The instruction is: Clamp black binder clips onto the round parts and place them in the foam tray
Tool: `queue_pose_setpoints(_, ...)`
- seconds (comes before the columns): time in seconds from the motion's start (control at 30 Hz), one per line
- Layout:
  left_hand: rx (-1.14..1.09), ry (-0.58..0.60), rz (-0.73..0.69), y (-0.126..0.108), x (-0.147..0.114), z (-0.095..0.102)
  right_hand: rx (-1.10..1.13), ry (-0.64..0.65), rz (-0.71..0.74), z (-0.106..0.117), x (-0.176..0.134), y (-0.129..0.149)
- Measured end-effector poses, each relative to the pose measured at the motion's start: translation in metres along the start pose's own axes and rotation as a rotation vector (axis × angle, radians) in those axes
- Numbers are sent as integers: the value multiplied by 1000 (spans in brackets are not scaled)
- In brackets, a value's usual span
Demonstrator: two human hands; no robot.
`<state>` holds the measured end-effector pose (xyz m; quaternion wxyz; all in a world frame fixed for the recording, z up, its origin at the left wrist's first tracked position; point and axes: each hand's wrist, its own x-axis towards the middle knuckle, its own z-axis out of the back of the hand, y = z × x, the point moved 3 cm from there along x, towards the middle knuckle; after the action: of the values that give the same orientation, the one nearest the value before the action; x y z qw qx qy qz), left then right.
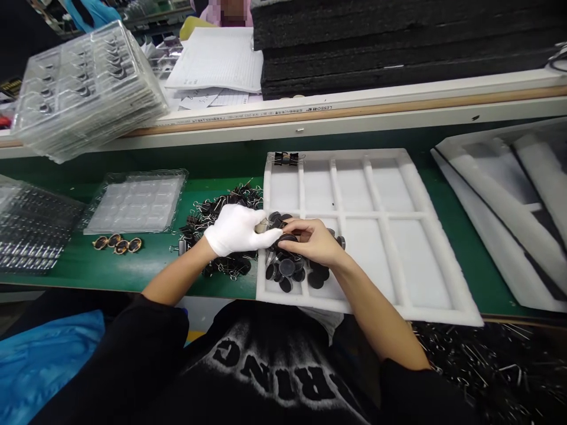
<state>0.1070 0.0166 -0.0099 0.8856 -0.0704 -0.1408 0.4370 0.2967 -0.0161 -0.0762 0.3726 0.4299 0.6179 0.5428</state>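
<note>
My left hand (pixel 239 229), in a white glove, pinches what looks like a black binder clip by its wire handles; most of it is hidden by the fingers. Close against it, my bare right hand (pixel 316 241) holds a black round disc (pixel 287 238) between thumb and fingers. Beneath both hands lie several loose black discs (pixel 287 267) in the near left compartments of a white foam tray (pixel 411 214). A heap of black binder clips (pixel 228 268) spreads on the green table to the left of the tray. Joined clips (pixel 286 158) sit at the tray's far left corner.
Left of the heap lie a clear plastic blister tray (pixel 137 203) and several gold-rimmed round pieces (pixel 120 243). Stacked clear trays (pixel 84 82) lean over the white ledge (pixel 212 121). Black foam sheets (pixel 398 44) stand behind it. More white foam trays (pixel 514 200) lie right; many clips (pixel 491 372) lie below.
</note>
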Motion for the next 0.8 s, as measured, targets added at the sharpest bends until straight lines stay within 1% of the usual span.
queue_pose_setpoints(0.1,50,-26,-43,6,0,-5,-6,10,1,2,0,3)
queue_pose_setpoints(0.2,-28,-33,-50,16,1,-1,-18,-25,2,8,-1,9)
queue_pose_setpoints(0.27,-108,-6,-89,20,2,4,-48,-58,-7,13,-2,12)
queue_pose_setpoints(0.4,-182,73,-232,15,3,15,-127,-50,-7,17,-3,13)
queue_pose_setpoints(0.5,-194,121,-324,8,4,16,-127,-19,-27,15,-3,10)
queue_pose_setpoints(0.57,-203,145,-358,5,5,14,-98,1,-60,14,-4,9)
queue_pose_setpoints(0.67,-233,185,-345,4,7,13,-78,10,-93,14,-5,9)
queue_pose_setpoints(0.8,-264,259,-279,5,9,13,-109,-3,-83,15,-4,9)
